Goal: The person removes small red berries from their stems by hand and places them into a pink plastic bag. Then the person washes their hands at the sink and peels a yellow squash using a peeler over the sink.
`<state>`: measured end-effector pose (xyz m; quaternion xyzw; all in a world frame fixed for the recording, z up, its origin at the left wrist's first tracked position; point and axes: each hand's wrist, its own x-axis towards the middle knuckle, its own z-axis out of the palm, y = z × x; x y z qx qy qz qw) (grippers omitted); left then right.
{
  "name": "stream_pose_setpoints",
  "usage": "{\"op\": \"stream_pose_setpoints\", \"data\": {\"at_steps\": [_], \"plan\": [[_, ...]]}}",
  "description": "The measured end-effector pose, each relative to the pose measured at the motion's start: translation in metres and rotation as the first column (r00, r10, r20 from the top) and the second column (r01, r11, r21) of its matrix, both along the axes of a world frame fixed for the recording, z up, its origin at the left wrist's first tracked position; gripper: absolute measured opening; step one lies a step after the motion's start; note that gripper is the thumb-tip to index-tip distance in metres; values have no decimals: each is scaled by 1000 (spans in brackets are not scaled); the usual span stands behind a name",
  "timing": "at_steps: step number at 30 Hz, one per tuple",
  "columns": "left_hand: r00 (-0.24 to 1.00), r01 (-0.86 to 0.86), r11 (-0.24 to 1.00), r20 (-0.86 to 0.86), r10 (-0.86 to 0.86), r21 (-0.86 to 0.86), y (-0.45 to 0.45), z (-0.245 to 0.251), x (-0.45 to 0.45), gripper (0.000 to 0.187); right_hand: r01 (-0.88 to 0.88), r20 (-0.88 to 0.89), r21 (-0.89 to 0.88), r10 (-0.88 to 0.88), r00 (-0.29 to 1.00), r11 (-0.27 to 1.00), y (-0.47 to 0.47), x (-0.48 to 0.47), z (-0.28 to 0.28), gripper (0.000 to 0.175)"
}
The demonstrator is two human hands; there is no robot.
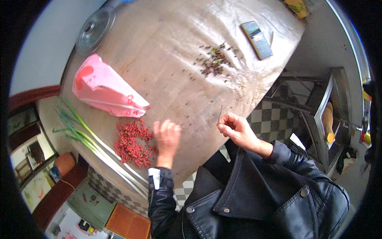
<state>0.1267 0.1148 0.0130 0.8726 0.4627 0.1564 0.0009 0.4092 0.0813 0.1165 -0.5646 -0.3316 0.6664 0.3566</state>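
Observation:
My right hand (237,131) pinches a thin dark stem (220,112) between thumb and forefinger, above the table's near edge. My left hand (168,136) is blurred, back upward with the fingers bent. It hovers at or just above the tabletop (185,89), right of a pile of small red peppercorns (131,140); whether its fingertips hold anything is hidden. Behind that pile a pink plastic bag (107,89) lies on its side. Farther off, a scatter of dark seeds or husks with green leaf bits (216,61) is spread over the wrinkled clear table cover.
Long green onions (101,149) lie along the left edge. A smartphone (256,40) rests at the far right, and a glass lid (95,28) at the far left. Below on the right stands a metal-framed rack (322,116) with a long squash (328,122). The floor (268,119) is checkered.

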Motion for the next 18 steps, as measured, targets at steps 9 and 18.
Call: {"op": "stream_pose_setpoints", "data": {"at_steps": [9,18], "plan": [[973,-118,991,-208,104,-58,6,48,-30,26,-37,30,74,35,999,997,24,16,17,19],[571,-552,638,314,758,-536,-1,84,-15,16,-172,230,160,132,964,972,45,23,18,18]]}}
